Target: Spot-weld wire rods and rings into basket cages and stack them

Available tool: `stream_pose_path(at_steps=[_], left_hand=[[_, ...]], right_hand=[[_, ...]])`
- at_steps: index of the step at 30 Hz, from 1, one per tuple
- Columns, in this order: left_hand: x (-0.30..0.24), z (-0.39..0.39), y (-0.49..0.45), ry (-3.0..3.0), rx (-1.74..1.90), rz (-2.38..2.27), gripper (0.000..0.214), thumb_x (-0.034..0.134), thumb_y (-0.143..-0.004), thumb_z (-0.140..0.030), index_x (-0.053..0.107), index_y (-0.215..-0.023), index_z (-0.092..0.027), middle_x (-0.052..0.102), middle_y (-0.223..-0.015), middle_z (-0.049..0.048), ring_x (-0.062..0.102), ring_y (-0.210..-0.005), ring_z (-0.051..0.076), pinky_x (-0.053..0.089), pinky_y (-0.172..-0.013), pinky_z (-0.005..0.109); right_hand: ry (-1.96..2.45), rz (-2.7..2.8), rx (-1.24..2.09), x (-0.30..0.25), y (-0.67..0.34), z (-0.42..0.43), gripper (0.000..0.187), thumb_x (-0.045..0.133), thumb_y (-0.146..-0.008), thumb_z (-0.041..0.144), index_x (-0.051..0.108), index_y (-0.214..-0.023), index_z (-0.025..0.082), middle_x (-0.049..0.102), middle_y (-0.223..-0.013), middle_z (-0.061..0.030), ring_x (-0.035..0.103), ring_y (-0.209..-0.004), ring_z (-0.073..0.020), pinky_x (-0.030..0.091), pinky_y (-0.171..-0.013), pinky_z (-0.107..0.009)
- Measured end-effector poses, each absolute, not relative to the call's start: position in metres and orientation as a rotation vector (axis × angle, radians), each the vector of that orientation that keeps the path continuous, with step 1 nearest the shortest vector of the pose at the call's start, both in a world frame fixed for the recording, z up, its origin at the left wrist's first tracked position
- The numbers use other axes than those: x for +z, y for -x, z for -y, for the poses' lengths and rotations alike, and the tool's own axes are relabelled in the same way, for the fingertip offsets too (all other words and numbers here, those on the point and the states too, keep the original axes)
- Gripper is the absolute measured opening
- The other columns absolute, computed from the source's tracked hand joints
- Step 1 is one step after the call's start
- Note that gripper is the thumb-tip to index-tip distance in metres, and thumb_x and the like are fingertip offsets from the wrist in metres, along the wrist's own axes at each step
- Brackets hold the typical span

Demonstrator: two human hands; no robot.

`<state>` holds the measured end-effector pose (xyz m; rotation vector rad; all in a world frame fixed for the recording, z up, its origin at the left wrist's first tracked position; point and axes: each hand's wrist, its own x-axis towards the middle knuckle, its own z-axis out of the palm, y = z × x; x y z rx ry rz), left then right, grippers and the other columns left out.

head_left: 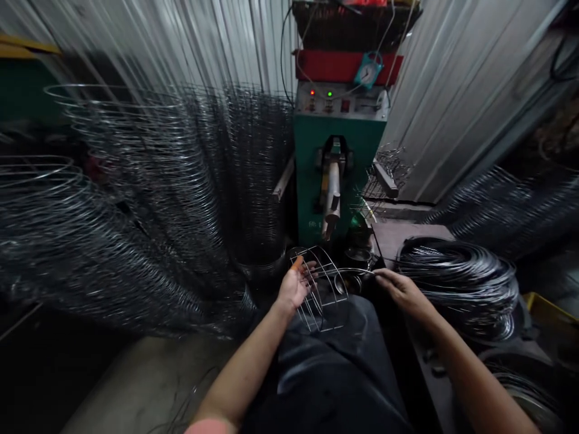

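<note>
My left hand (pixel 295 288) is palm up over my lap, its fingers partly curled around the wires of a small curved wire frame (pixel 337 301). Something orange covers the thumb tip. The frame has several thin metal bars crossing each other, and part of it lies behind the hand. To the right, my right hand (pixel 400 290) pinches the end of a thin curved wire (pixel 355 269). That wire arcs leftward to the frame; whether it touches the frame I cannot tell. Both hands are below the metal arms (pixel 332 199) of a green machine (pixel 312 163).
Tall stacks of wire rings (pixel 149 157) crowd the left side. A large coil of wire (pixel 456 271) lies on the right, with another coil (pixel 520 386) below it. Bent wire pieces (pixel 393 166) hang beside the machine. Its panel (pixel 341 103) shows red and green lights.
</note>
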<state>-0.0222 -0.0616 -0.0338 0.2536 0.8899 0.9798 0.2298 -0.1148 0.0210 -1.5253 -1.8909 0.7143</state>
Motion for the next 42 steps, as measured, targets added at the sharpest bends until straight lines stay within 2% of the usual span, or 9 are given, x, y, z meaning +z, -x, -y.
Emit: stream_pose_path(at_steps=[4,9,12,15,19,25,29,36,42], left_hand=[[-0.038,0.068,0.018,-0.348,1.078,-0.963,0.027,0.058,-0.075,-0.037,0.064,-0.083,-0.013,0.058,-0.079,0.0049,0.053,-0.064,0.011,0.039,-0.053,0.022],[-0.041,0.079,0.012,-0.555,1.109,-0.953,0.034,0.064,-0.068,-0.041,0.065,-0.088,-0.014,0.059,-0.1,0.0071,0.053,-0.07,0.011,0.037,-0.054,0.022],[-0.041,0.08,0.021,-0.642,1.076,-0.936,0.041,0.062,-0.068,-0.048,0.065,-0.09,-0.014,0.06,-0.097,0.0084,0.053,-0.071,0.012,0.036,-0.054,0.022],[-0.046,0.076,0.039,-0.733,1.061,-0.987,0.043,0.063,-0.067,-0.049,0.064,-0.094,-0.015,0.06,-0.094,0.0074,0.053,-0.072,0.013,0.034,-0.055,0.022],[-0.059,0.073,0.059,-1.026,1.021,-1.079,0.045,0.076,-0.057,-0.034,0.064,-0.096,-0.017,0.06,-0.088,0.0052,0.053,-0.078,0.015,0.038,-0.063,0.023],[-0.069,0.079,0.068,-1.265,0.941,-1.134,0.028,0.07,-0.063,-0.036,0.067,-0.083,-0.016,0.057,-0.071,0.0023,0.05,-0.066,0.014,0.039,-0.063,0.025],[-0.068,0.074,0.071,-1.327,0.89,-1.119,0.024,0.073,-0.059,-0.034,0.067,-0.074,-0.017,0.06,-0.075,0.0039,0.052,-0.071,0.015,0.039,-0.063,0.025],[-0.061,0.034,0.057,-1.05,0.991,-1.215,0.026,0.067,-0.063,-0.038,0.06,-0.075,-0.017,0.052,-0.063,-0.0013,0.044,-0.057,0.01,0.032,-0.051,0.021],[-0.053,0.009,0.036,-0.986,0.991,-1.211,0.029,0.069,-0.059,-0.04,0.058,-0.072,-0.017,0.047,-0.059,-0.0038,0.039,-0.054,0.008,0.026,-0.049,0.02]], right_hand=[[1.442,2.093,0.752,0.013,-0.202,0.109,0.028,0.042,-0.084,0.038,0.065,-0.091,0.024,0.069,-0.085,-0.0031,0.063,-0.079,-0.0208,0.048,-0.069,-0.029],[1.625,2.351,0.566,0.016,-0.154,0.098,0.018,0.049,-0.082,0.029,0.065,-0.092,0.026,0.069,-0.08,-0.002,0.064,-0.071,-0.0192,0.042,-0.059,-0.025],[1.718,2.434,0.485,0.022,-0.146,0.089,0.014,0.052,-0.079,0.024,0.064,-0.085,0.023,0.068,-0.074,-0.0032,0.062,-0.066,-0.019,0.038,-0.055,-0.024],[1.654,2.366,0.476,0.032,-0.164,0.079,0.013,0.052,-0.075,0.017,0.062,-0.082,0.021,0.066,-0.074,-0.0023,0.06,-0.068,-0.0175,0.04,-0.059,-0.024],[1.512,2.097,0.589,0.042,-0.196,0.067,0.018,0.052,-0.077,0.027,0.06,-0.092,0.022,0.065,-0.079,-0.0003,0.059,-0.074,-0.0165,0.044,-0.068,-0.025],[1.425,1.879,0.708,0.018,-0.2,0.058,0.024,0.053,-0.077,0.038,0.061,-0.093,0.022,0.065,-0.085,-0.0022,0.06,-0.081,-0.0191,0.046,-0.074,-0.03],[1.418,1.762,0.631,-0.004,-0.202,0.046,0.024,0.052,-0.077,0.038,0.06,-0.089,0.02,0.063,-0.083,-0.0035,0.059,-0.078,-0.0185,0.046,-0.071,-0.03],[1.508,1.823,0.508,-0.032,-0.214,0.028,0.02,0.054,-0.075,0.039,0.051,-0.07,0.02,0.054,-0.065,0.0001,0.051,-0.062,-0.0153,0.042,-0.058,-0.026],[1.449,1.905,0.578,-0.052,-0.216,0.016,0.022,0.054,-0.079,0.042,0.063,-0.084,0.022,0.063,-0.085,-0.003,0.059,-0.08,-0.0186,0.045,-0.073,-0.03]])
